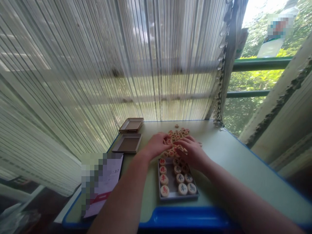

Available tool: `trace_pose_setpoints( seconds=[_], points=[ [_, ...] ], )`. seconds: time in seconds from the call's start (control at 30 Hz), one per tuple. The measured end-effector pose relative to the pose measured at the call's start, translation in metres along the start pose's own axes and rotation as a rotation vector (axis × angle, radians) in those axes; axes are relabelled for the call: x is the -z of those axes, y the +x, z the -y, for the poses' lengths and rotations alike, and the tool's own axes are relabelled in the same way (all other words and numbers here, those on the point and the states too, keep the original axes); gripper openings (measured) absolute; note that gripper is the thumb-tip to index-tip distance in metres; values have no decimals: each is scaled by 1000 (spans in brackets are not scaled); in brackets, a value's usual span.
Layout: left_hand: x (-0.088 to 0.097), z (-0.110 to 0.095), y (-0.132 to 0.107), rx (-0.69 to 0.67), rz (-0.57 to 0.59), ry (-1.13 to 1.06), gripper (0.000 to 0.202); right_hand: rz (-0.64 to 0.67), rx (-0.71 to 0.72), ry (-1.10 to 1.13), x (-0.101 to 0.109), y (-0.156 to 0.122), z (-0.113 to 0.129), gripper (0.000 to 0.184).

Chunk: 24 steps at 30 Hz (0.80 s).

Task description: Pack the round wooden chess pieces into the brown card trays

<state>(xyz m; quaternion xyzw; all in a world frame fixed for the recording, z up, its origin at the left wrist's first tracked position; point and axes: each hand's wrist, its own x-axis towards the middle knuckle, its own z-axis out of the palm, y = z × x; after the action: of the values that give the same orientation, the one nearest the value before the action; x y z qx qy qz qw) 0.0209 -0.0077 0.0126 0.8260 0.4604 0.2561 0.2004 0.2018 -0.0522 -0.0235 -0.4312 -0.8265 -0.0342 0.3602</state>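
Desk (234, 159): pale green top, blue rim; you work at its near edge, with two shallow tray stacks at the far left corner not in use by either hand. Open box (172, 185): just in from the middle of the near edge, thin-walled, probably card; expect flex if lifted by one wall, so support both long sides. Heap of xiangqi pieces (179, 133): loose on the desk beyond the box's far edge, toward the desk's far edge. Your left hand (158, 143) curls at the heap's left side, your right hand (191, 150) arches over its near right side; both touch or nearly touch pieces, but you cannot tell from this view whether either is clamped on one. Single piece, e.g. the red horse piece (164, 191) in the box's near left corner: thick round disc, judged light, rigid, hard to break, perhaps slightly slick and apt to roll on edge. Take it by the rim, thumb opposite forefinger; pressing the flat face would likely only slide it.
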Motion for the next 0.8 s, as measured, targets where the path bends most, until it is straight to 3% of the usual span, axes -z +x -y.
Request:
trace_pose_setpoints(
  seconds=[0.17, 0.37, 0.63, 0.8],
  points=[
    [-7, -1, 0, 28, 136, -165, 28, -93, 3, 17, 1, 1, -2, 22],
    [-7, -2, -2, 17, 277, -382, 26, -29, 42, 44, -1, -1, -7, 21],
    [1, -2, -4, 72, 312, -470, 36, -82, 49, 87, -7, -2, -7, 20],
    [3, -2, -2, 71, 301, -542, 30, -120, 8, 140, 0, -1, -4, 21]
  ],
)
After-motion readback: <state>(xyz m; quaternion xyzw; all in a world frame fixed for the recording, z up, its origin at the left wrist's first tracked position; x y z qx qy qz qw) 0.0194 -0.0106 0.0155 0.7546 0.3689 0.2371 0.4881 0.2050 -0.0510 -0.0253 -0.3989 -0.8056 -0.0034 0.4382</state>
